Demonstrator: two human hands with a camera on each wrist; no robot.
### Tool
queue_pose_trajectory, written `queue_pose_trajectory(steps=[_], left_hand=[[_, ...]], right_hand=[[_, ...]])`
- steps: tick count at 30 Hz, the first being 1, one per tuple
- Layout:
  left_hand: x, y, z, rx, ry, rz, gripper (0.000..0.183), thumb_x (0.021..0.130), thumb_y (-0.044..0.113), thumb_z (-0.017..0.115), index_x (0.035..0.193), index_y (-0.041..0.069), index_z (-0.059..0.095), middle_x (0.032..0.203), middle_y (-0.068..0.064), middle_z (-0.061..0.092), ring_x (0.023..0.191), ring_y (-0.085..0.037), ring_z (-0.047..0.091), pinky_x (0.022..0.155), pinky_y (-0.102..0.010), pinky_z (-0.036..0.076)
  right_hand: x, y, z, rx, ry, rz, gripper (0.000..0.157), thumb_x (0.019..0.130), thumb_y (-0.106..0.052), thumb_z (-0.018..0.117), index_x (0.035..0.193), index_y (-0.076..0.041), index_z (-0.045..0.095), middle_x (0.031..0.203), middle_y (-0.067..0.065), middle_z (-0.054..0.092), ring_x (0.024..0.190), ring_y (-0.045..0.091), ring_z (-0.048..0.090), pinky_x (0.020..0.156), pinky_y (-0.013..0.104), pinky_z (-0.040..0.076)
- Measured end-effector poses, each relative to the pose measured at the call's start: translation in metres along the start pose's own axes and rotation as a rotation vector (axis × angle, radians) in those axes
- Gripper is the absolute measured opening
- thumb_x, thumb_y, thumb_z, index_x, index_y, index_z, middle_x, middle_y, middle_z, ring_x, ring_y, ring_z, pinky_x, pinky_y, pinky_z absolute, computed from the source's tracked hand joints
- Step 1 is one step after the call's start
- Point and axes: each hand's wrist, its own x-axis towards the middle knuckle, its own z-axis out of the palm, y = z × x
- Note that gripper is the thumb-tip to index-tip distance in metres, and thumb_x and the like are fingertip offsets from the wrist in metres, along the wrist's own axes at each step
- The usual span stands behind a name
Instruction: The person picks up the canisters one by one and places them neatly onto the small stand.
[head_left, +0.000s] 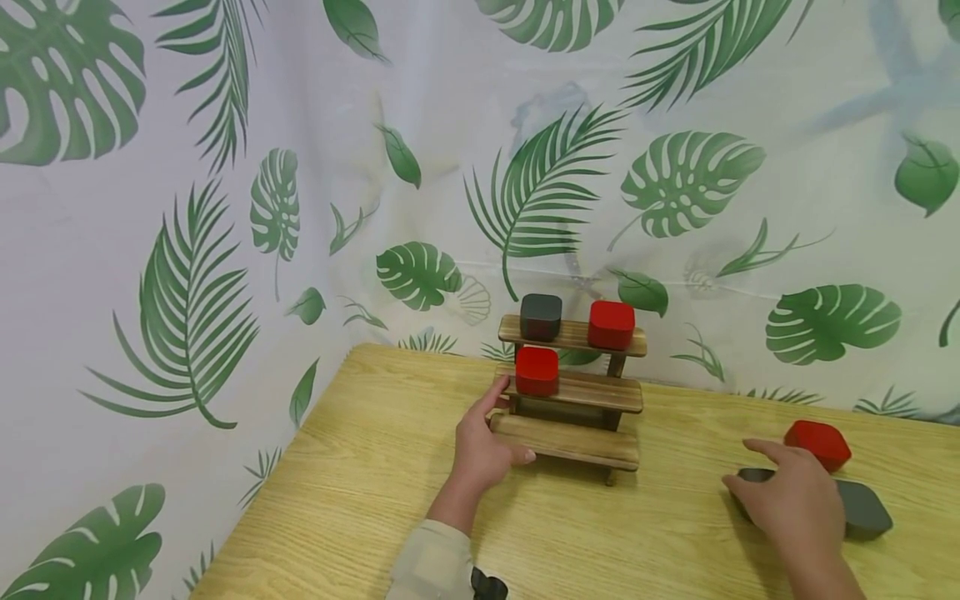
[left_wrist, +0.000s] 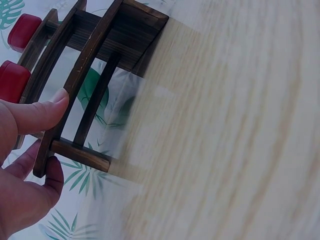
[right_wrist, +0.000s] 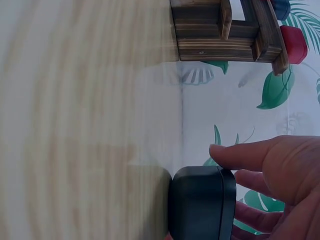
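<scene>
My left hand grips the left end of a three-tier wooden display stand, thumb in front and fingers curled behind a plank. On the top tier sit a dark box and a red box, both small with rounded corners. Another red box is at the left of the middle tier. At the right, my right hand reaches over a dark rounded box on the table. In the right wrist view its thumb is along the box's edge and its loosely spread fingers are behind.
Beside my right hand are more dark box surface and, behind it, a red box. The wooden table meets a leaf-printed curtain at the back and left, close behind the stand.
</scene>
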Motion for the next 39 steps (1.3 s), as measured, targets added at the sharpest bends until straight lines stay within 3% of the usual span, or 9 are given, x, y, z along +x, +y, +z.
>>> queue_pose_trajectory(steps=[4, 11, 19, 39], left_hand=[[0.000, 0.000, 0.000, -0.002, -0.002, -0.006, 0.112, 0.053, -0.017, 0.089, 0.147, 0.032, 0.052, 0.120, -0.001, 0.057, 0.090, -0.022, 0.053, 0.072, -0.034, 0.052], [0.001, 0.001, 0.000, 0.006, 0.002, 0.005, 0.111, 0.054, -0.016, 0.089, 0.147, 0.032, 0.052, 0.119, -0.002, 0.058, 0.095, -0.023, 0.054, 0.082, -0.035, 0.049], [0.000, 0.000, 0.000, -0.032, -0.016, -0.033, 0.112, 0.057, -0.018, 0.087, 0.147, 0.037, 0.050, 0.124, -0.003, 0.055, 0.093, -0.026, 0.053, 0.057, -0.033, 0.053], [-0.001, 0.001, 0.000, -0.034, -0.019, -0.039, 0.112, 0.057, -0.018, 0.087, 0.148, 0.036, 0.050, 0.124, -0.004, 0.055, 0.085, -0.023, 0.054, 0.064, -0.033, 0.054]], right_hand=[[0.001, 0.005, -0.002, -0.011, -0.044, 0.004, 0.077, 0.075, -0.041, 0.086, 0.133, 0.001, 0.059, 0.131, 0.038, 0.050, 0.103, 0.056, 0.052, 0.067, 0.055, 0.047], [-0.003, 0.005, -0.005, -0.010, -0.120, 0.033, 0.084, 0.072, -0.049, 0.087, 0.134, 0.001, 0.059, 0.131, 0.039, 0.048, 0.103, 0.057, 0.050, 0.072, 0.058, 0.047], [-0.011, 0.006, -0.009, 0.012, -0.128, 0.025, 0.086, 0.070, -0.048, 0.088, 0.132, 0.003, 0.059, 0.129, 0.040, 0.049, 0.104, 0.058, 0.050, 0.075, 0.061, 0.045], [-0.015, 0.018, -0.009, -0.002, -0.144, -0.001, 0.091, 0.067, -0.052, 0.088, 0.134, 0.001, 0.057, 0.130, 0.041, 0.048, 0.108, 0.060, 0.047, 0.078, 0.064, 0.043]])
